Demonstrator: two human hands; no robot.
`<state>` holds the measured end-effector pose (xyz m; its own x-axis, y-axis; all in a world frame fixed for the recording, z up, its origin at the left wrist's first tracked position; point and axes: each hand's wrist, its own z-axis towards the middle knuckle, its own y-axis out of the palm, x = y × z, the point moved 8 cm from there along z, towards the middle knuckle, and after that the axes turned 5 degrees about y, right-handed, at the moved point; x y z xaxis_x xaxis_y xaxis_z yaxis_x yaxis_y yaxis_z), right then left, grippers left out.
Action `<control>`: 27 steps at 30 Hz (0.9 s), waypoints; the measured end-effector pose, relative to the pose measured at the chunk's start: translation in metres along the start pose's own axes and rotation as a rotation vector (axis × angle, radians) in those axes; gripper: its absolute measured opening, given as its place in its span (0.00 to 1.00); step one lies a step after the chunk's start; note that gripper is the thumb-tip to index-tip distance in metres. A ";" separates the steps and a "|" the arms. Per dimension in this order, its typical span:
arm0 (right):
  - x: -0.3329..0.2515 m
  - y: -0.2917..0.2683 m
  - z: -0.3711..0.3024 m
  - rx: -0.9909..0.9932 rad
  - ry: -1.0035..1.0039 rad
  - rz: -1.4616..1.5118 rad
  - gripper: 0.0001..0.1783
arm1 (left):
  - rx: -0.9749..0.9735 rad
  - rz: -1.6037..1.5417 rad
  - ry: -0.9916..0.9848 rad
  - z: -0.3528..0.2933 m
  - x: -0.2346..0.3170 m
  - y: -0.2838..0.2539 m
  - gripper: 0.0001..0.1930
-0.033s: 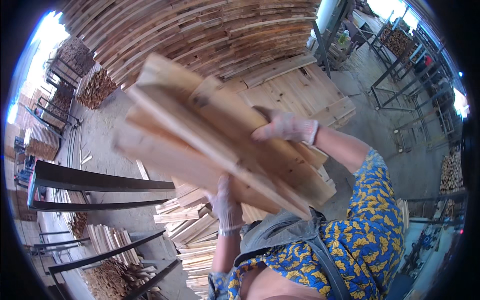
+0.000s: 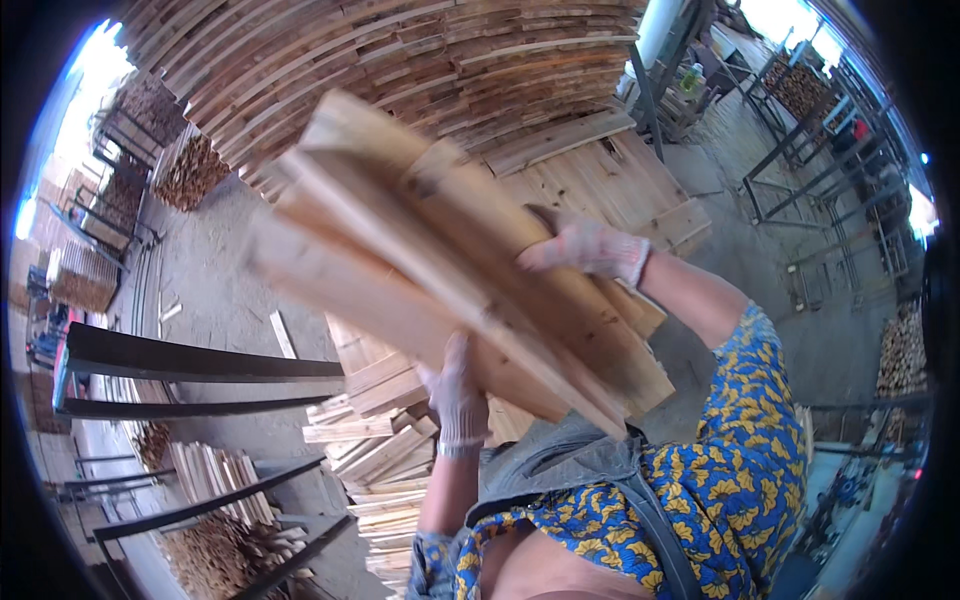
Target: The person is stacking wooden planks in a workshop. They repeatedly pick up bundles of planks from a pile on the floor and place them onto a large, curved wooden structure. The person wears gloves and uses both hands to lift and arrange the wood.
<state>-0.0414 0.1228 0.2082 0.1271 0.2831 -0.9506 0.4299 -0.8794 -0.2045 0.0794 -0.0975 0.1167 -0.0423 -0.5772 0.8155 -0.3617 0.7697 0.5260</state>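
Between my hands I hold a loose bundle of wooden boards (image 2: 440,270), tilted and fanned apart in front of my body. My left hand (image 2: 457,400), in a pale knitted glove, grips the near left side of the bundle from below, with its thumb up against a board. On the far right side my right hand (image 2: 590,248), gloved the same way, is closed over a board's edge. Motion blurs the far ends of the boards. The fingers beneath the wood are hidden.
A tall stack of boards (image 2: 400,70) rises ahead. Before it lies a low layer of planks (image 2: 600,185). Shorter boards (image 2: 390,450) are piled at my left. Dark metal bars (image 2: 200,355) jut in from the left, and metal racks (image 2: 790,180) stand at the right.
The bundle has shifted slightly to the right in the picture, and both hands have moved with it. The grip looks the same.
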 end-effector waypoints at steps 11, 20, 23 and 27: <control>0.254 -0.293 0.016 0.436 0.344 -0.552 0.51 | -0.226 0.222 -0.421 0.099 -0.085 0.107 0.31; 0.186 -0.243 0.015 0.538 0.302 -0.967 0.53 | -0.096 1.600 -0.155 0.179 -0.044 -0.040 0.33; 0.126 -0.155 0.027 0.550 0.189 -0.963 0.54 | -0.067 1.595 -0.086 0.177 -0.014 0.003 0.58; 0.128 -0.062 0.053 0.513 0.634 -1.318 0.54 | 0.042 1.786 -0.292 0.184 -0.032 0.034 0.61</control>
<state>-0.0995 0.1933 0.0863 0.3194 0.9295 0.1846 0.2128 0.1195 -0.9698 -0.1026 -0.1030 0.0636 -0.5075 0.8201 0.2646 0.2769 0.4460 -0.8511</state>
